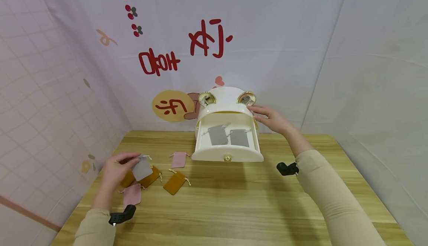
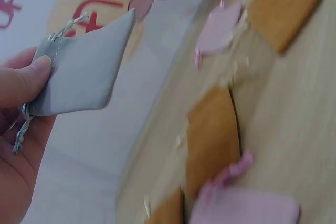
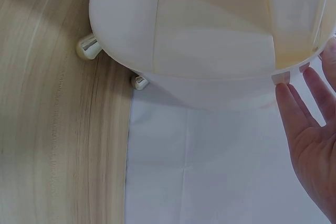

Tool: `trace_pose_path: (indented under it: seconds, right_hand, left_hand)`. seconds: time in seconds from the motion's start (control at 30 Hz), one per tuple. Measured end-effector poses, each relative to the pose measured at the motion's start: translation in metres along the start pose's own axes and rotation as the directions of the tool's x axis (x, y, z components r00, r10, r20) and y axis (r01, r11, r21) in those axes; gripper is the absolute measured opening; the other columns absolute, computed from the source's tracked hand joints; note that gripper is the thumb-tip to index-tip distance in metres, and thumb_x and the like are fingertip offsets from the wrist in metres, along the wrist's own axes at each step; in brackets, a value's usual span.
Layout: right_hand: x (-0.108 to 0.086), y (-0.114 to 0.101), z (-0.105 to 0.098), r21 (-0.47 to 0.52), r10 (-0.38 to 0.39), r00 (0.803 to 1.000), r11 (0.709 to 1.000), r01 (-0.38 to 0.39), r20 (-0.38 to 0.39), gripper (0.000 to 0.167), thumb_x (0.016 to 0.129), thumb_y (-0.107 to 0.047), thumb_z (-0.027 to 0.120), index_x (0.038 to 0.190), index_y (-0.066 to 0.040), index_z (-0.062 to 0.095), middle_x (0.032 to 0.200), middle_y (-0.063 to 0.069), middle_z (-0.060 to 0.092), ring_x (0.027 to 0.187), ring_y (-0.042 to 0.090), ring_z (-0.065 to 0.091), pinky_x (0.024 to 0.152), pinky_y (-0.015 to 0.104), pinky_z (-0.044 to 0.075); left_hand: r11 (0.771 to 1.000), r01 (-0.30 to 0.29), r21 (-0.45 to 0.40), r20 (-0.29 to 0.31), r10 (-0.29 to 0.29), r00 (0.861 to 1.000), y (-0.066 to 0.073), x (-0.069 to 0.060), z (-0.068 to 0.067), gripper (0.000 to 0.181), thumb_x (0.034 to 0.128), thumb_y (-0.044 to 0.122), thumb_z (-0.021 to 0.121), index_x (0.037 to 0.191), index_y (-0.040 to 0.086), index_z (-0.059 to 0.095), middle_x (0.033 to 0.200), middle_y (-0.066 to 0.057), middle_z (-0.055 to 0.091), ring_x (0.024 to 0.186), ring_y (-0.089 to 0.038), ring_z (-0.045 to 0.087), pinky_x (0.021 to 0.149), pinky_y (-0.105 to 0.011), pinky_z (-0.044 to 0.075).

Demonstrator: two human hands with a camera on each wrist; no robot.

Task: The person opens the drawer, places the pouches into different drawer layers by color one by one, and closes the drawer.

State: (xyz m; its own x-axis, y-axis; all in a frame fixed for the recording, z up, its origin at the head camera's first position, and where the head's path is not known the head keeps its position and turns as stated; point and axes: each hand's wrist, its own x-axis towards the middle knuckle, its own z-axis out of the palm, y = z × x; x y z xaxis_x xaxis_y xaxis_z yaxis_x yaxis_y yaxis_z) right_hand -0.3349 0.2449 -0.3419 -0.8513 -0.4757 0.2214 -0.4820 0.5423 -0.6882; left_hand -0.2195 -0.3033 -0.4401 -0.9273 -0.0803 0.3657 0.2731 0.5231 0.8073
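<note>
A grey drawstring pouch (image 2: 86, 72) is pinched at its drawn end between thumb and fingers of my left hand (image 1: 117, 168), above the pouches at the table's left. Under and around it lie mustard pouches (image 1: 175, 183) and pink pouches (image 1: 178, 159). A white box with gold-rimmed round ears (image 1: 227, 103) stands at the back, its drawer (image 1: 227, 154) pulled out. Inside lie two grey pouches, a left one (image 1: 218, 135) and a right one (image 1: 239, 137). My right hand (image 1: 271, 119) touches the box's right side with extended fingers, holding nothing.
A wooden table (image 1: 217, 209) carries everything. Behind it hangs a pale cloth (image 1: 277, 52) with red writing and cherry prints. Short gold feet (image 3: 89, 47) hold the box off the table. The drawer's front, with a gold knob (image 1: 227, 158), juts toward me.
</note>
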Motion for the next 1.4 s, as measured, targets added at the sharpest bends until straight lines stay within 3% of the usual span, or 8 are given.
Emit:
trace_pose_path:
  seconds: [0.17, 0.3, 0.43, 0.57, 0.67, 0.87, 1.13, 1.4]
  right_hand:
    - [-0.006, -0.024, -0.002, 0.010, 0.010, 1.000, 1.000, -0.011, 0.015, 0.046, 0.103, -0.005, 0.051, 0.147, 0.002, 0.042, 0.156, 0.027, 0.027, 0.144, 0.046, 0.019, 0.111, 0.065, 0.020]
    - [-0.008, -0.033, -0.003, 0.009, 0.022, 1.000, 1.000, -0.022, 0.020, 0.045, 0.103, -0.005, 0.051, 0.147, 0.002, 0.042, 0.156, 0.027, 0.027, 0.144, 0.045, 0.020, 0.112, 0.063, 0.021]
    - [-0.009, -0.033, -0.004, 0.019, 0.020, 1.000, 1.000, -0.021, 0.021, 0.045, 0.103, -0.006, 0.051, 0.147, 0.002, 0.043, 0.155, 0.026, 0.028, 0.144, 0.045, 0.020, 0.112, 0.064, 0.021]
    - [-0.008, -0.031, -0.004, 0.016, 0.013, 1.000, 1.000, -0.014, 0.022, 0.045, 0.103, -0.005, 0.051, 0.147, 0.002, 0.043, 0.155, 0.026, 0.028, 0.144, 0.045, 0.021, 0.112, 0.063, 0.022]
    - [-0.008, -0.031, -0.004, 0.014, 0.012, 1.000, 1.000, -0.013, 0.021, 0.045, 0.103, -0.005, 0.051, 0.147, 0.002, 0.043, 0.155, 0.027, 0.028, 0.144, 0.045, 0.021, 0.112, 0.063, 0.021]
    - [-0.009, -0.033, -0.004, 0.021, 0.018, 1.000, 1.000, -0.018, 0.018, 0.045, 0.103, -0.005, 0.051, 0.147, 0.002, 0.043, 0.155, 0.027, 0.028, 0.144, 0.045, 0.020, 0.111, 0.064, 0.021]
    - [-0.009, -0.034, -0.004, 0.021, 0.026, 0.999, 0.999, -0.026, 0.022, 0.046, 0.103, -0.006, 0.051, 0.147, 0.002, 0.043, 0.155, 0.027, 0.027, 0.144, 0.045, 0.020, 0.111, 0.065, 0.021]
    - [-0.009, -0.032, -0.004, 0.033, 0.017, 1.000, 0.999, -0.018, 0.026, 0.045, 0.103, -0.005, 0.051, 0.147, 0.003, 0.042, 0.155, 0.027, 0.026, 0.144, 0.046, 0.019, 0.111, 0.066, 0.020]
  left_hand:
    - [1.000, -0.013, -0.014, 0.021, 0.013, 1.000, 0.017, 0.011, 0.014, 0.022, 0.0881, 0.011, 0.076, 0.108, 0.001, 0.076, 0.100, -0.004, 0.073, 0.081, -0.002, 0.063, 0.068, -0.017, 0.054]
    - [0.996, -0.065, -0.057, 0.040, 0.067, 0.997, 0.031, 0.020, 0.024, 0.019, 0.0874, 0.008, 0.076, 0.106, 0.002, 0.076, 0.102, -0.008, 0.071, 0.083, -0.002, 0.063, 0.069, -0.016, 0.054]
    - [0.993, -0.111, -0.050, 0.049, 0.113, 0.992, 0.065, 0.025, 0.030, 0.017, 0.0867, 0.001, 0.075, 0.103, -0.002, 0.076, 0.103, -0.017, 0.069, 0.081, -0.007, 0.063, 0.067, -0.016, 0.053]
    - [0.988, -0.145, -0.046, 0.073, 0.148, 0.986, 0.083, 0.035, 0.034, 0.016, 0.0869, 0.006, 0.076, 0.102, 0.002, 0.077, 0.101, -0.012, 0.070, 0.078, -0.011, 0.062, 0.064, -0.018, 0.052]
    - [0.983, -0.166, -0.079, 0.087, 0.173, 0.981, 0.084, 0.045, 0.038, 0.016, 0.0872, 0.013, 0.077, 0.102, 0.008, 0.079, 0.100, -0.006, 0.072, 0.079, -0.011, 0.063, 0.064, -0.019, 0.053]
    - [0.977, -0.178, -0.116, 0.106, 0.190, 0.976, 0.121, 0.056, 0.045, 0.015, 0.0875, 0.011, 0.077, 0.102, 0.007, 0.079, 0.101, -0.007, 0.073, 0.081, -0.012, 0.065, 0.067, -0.020, 0.054]
    - [0.948, -0.269, -0.167, 0.111, 0.290, 0.951, 0.156, 0.067, 0.062, 0.015, 0.0842, 0.004, 0.078, 0.099, 0.004, 0.079, 0.099, -0.010, 0.071, 0.080, -0.013, 0.062, 0.066, -0.018, 0.052]
    - [0.916, -0.319, -0.241, 0.115, 0.354, 0.928, 0.174, 0.074, 0.084, 0.016, 0.0821, -0.001, 0.079, 0.097, 0.004, 0.079, 0.098, -0.009, 0.073, 0.084, -0.014, 0.065, 0.068, -0.021, 0.054]
